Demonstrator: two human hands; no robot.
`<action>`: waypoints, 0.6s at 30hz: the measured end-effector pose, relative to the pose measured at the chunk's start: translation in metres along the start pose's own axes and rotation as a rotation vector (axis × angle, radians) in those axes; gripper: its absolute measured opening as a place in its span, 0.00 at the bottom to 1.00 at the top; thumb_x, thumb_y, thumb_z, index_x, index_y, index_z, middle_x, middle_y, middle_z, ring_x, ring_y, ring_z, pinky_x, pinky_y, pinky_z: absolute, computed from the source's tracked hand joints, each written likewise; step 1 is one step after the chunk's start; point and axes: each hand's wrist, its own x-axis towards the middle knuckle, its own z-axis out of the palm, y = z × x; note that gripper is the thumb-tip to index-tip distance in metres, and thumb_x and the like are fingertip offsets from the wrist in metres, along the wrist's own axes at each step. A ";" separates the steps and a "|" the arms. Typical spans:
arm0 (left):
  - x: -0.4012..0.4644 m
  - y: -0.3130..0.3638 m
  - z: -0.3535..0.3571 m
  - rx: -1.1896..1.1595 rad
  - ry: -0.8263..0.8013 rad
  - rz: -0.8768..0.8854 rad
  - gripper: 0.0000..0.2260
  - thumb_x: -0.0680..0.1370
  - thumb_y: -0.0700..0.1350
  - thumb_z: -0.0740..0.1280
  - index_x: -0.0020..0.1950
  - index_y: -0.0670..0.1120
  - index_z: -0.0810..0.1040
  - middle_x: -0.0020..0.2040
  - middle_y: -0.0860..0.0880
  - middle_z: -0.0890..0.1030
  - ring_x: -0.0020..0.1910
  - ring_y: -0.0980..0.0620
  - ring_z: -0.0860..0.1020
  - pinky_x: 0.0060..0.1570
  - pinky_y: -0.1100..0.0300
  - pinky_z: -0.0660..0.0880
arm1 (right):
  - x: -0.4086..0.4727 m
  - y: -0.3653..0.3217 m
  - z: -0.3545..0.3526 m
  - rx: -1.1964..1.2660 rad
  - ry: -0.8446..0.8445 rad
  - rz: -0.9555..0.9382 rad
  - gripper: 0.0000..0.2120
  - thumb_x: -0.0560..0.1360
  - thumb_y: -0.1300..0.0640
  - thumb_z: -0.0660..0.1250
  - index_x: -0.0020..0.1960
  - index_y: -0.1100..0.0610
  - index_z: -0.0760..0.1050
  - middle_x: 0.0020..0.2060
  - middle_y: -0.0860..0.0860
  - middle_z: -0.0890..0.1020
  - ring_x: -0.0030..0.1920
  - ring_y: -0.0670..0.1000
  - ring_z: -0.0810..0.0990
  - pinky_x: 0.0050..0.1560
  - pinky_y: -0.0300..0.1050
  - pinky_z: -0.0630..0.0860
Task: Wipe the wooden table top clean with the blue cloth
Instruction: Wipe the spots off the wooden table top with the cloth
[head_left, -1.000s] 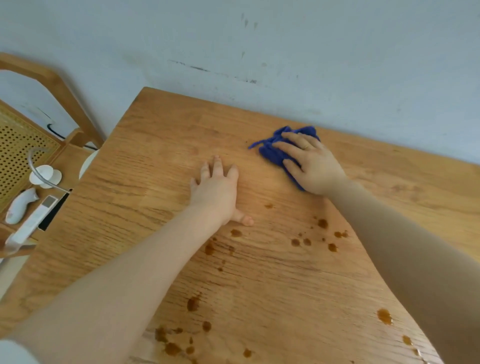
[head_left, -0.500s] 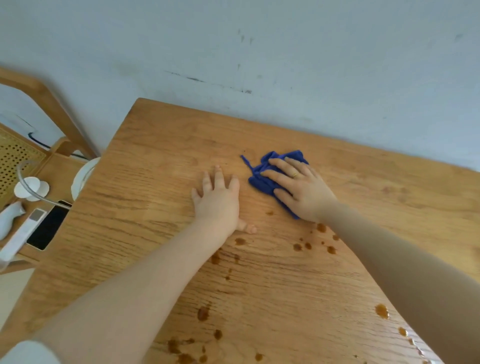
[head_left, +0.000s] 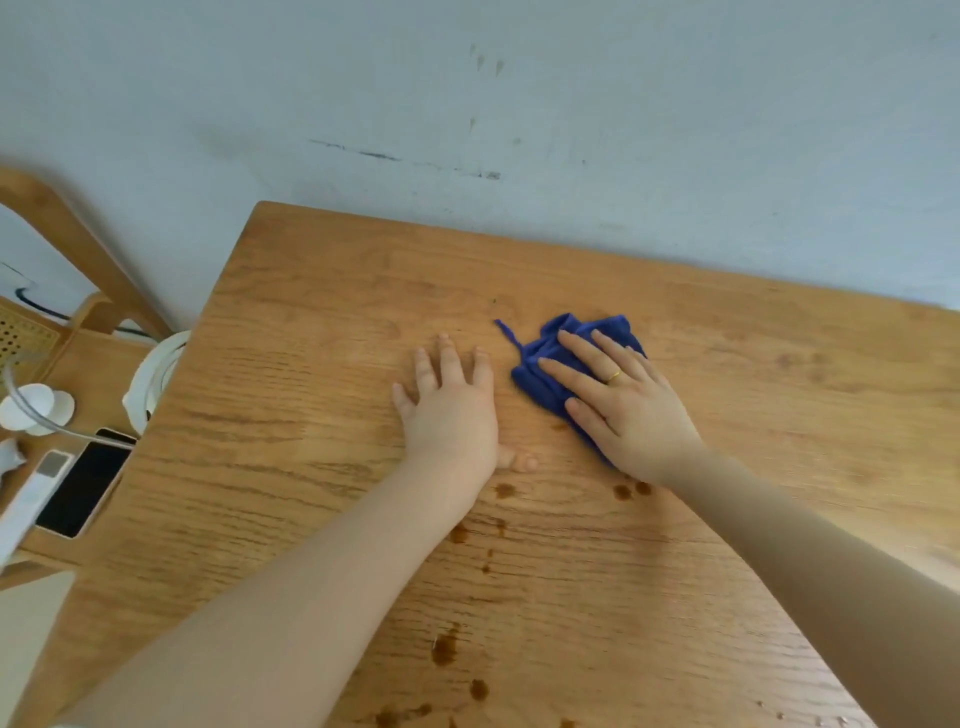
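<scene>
The wooden table top (head_left: 311, 364) fills most of the view. A crumpled blue cloth (head_left: 545, 364) lies near its middle, and my right hand (head_left: 618, 405) presses flat on it with straight, spread fingers. My left hand (head_left: 452, 410) rests palm down on the bare wood just left of the cloth, fingers straight. Brown stains (head_left: 444, 647) dot the wood nearer to me, with small spots (head_left: 631, 489) just below my right wrist and one (head_left: 504, 489) by my left thumb.
A pale wall (head_left: 519, 104) runs along the table's far edge. At the left stands a wooden chair (head_left: 67, 249) with a lower wooden surface holding a black phone (head_left: 83, 488), a white remote (head_left: 31, 499) and white round objects (head_left: 156, 379).
My right hand has slid the blue cloth toward me and to the left over the wood, closer to my left hand and the stains. My left hand has stayed flat.
</scene>
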 end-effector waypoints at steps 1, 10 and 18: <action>0.001 0.000 -0.001 0.001 -0.003 0.000 0.56 0.62 0.65 0.72 0.76 0.50 0.39 0.76 0.43 0.35 0.75 0.40 0.38 0.71 0.39 0.44 | 0.000 0.003 -0.001 0.002 -0.001 -0.027 0.23 0.77 0.44 0.45 0.70 0.44 0.63 0.73 0.48 0.62 0.73 0.57 0.59 0.70 0.57 0.57; 0.000 -0.002 0.001 0.007 0.005 0.006 0.56 0.62 0.66 0.71 0.76 0.51 0.37 0.76 0.44 0.34 0.75 0.40 0.37 0.71 0.40 0.43 | 0.074 0.042 -0.015 -0.141 -0.007 0.276 0.29 0.77 0.38 0.49 0.75 0.44 0.48 0.76 0.47 0.50 0.76 0.53 0.45 0.74 0.53 0.44; -0.002 0.002 -0.003 -0.018 -0.016 -0.042 0.56 0.63 0.65 0.72 0.75 0.53 0.37 0.76 0.46 0.33 0.75 0.43 0.36 0.72 0.41 0.41 | -0.005 0.026 -0.014 -0.077 -0.091 0.003 0.28 0.74 0.37 0.39 0.73 0.39 0.48 0.75 0.43 0.47 0.75 0.49 0.45 0.73 0.50 0.46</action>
